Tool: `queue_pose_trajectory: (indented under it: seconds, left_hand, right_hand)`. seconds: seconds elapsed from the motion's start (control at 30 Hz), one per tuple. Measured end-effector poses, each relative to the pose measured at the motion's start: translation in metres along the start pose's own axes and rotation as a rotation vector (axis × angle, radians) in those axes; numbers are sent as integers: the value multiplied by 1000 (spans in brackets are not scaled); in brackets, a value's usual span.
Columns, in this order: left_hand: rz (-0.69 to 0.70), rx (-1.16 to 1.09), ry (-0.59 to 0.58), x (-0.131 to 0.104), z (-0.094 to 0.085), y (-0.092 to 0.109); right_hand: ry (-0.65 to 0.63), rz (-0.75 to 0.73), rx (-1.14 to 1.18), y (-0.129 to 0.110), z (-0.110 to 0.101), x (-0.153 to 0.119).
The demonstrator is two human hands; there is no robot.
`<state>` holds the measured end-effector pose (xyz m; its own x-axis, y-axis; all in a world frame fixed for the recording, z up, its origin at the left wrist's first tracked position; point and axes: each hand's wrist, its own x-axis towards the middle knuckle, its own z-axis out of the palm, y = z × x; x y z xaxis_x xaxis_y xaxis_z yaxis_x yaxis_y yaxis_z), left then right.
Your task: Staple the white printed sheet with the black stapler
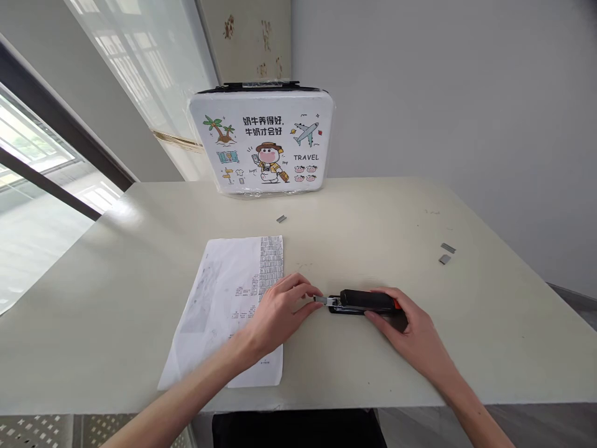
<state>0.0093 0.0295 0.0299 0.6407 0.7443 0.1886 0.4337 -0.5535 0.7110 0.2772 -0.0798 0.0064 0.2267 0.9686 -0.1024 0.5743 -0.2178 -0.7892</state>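
A black stapler (366,301) lies on the table, its left end toward my left hand. My right hand (405,317) is closed around its right end, near a red patch. With thumb and fingertips, my left hand (289,305) pinches a small grey metal piece (321,300) that sticks out of the stapler's left end. Whether this is the stapler's own tray or a strip of staples, I cannot tell. Under my left wrist is a printed paper (224,280), its upper right edge covered with dense rows of staples (271,258).
A short staple strip (281,219) lies beyond the paper. Farther right are another strip (448,247) and a shorter piece (444,259). A white case (284,140) with cartoon prints stands upright at the back of the pale table (373,224), before the wall.
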Motion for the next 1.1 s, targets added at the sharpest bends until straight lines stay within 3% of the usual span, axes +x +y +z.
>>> queue_pose_trajectory:
  seconds: [0.5,0.67,0.9,1.1]
  left_hand:
    - [5,48,0,-2,3,2]
    - [64,116,-28,0,4,-4]
    - [207,-68,-160,10,-15,-26]
    - [342,-51,-215,31,0,-23]
  right_hand:
    - [14,-18,-22,-2,0,0]
    - [2,-9,-18,1,-1,0]
    - [-22,-33,203,0,-7,-2]
    - [-26,-20,230,-4,-3,-2]
